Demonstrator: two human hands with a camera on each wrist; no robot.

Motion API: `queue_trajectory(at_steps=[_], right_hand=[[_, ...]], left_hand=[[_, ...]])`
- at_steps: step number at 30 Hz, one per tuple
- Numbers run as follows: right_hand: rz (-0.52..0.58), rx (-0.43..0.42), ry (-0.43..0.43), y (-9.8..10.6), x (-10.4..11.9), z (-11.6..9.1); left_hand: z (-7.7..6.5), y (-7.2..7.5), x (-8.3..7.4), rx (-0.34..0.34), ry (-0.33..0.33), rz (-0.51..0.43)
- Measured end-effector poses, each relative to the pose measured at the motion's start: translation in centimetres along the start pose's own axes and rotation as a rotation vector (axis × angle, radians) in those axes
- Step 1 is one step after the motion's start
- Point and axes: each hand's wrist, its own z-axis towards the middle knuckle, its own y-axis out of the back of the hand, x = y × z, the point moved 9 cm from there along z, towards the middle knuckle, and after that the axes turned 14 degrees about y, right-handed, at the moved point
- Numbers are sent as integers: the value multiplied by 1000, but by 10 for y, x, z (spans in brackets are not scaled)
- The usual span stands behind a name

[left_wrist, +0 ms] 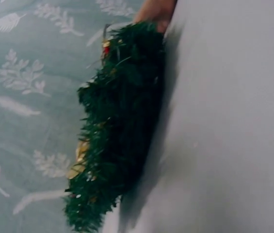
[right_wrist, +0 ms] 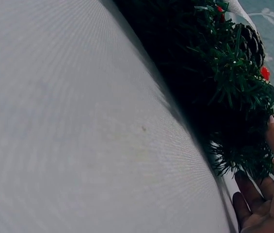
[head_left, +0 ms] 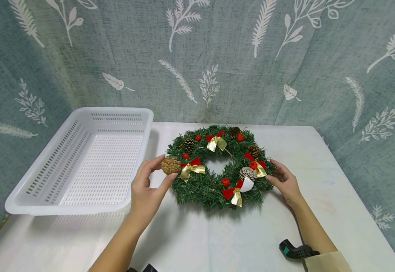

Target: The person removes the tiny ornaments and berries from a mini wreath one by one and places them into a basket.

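A green Christmas wreath (head_left: 201, 194) lies on the white table, with red-and-gold bows, red balls and several pine cones on it. My left hand (head_left: 148, 190) pinches a light brown pine cone (head_left: 171, 165) between thumb and fingers at the wreath's left edge; whether the cone is fixed to the wreath, I cannot tell. My right hand (head_left: 286, 183) holds the wreath's right edge, thumb on the outer greenery and fingers around the side. In the right wrist view, part of the right hand (right_wrist: 272, 194) shows against the wreath (right_wrist: 224, 97). The left wrist view shows the wreath (left_wrist: 127, 111) side-on.
A white perforated plastic basket (head_left: 139, 151) stands at the left, close to my left hand. The table (head_left: 320, 170) has a white covering. Behind it hangs a grey-green cloth (head_left: 231, 75) with white leaf prints.
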Motion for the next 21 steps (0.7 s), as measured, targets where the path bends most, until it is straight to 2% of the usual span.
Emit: queue_trajectory(at_steps=[2,7,13,21], right_hand=[[-3,4,4,0,-1,0],[-8,6,7,0,-2,0],[-14,-1,-4,0,-1,1],[-12,0,-14,0,-2,-1]], left_hand=[[2,5,0,-7,2,-19],[6,16,-8,-31,-42,-51],[10,31,-21,-83,-78,-9],[16,51,-23,-163,-53,-2]])
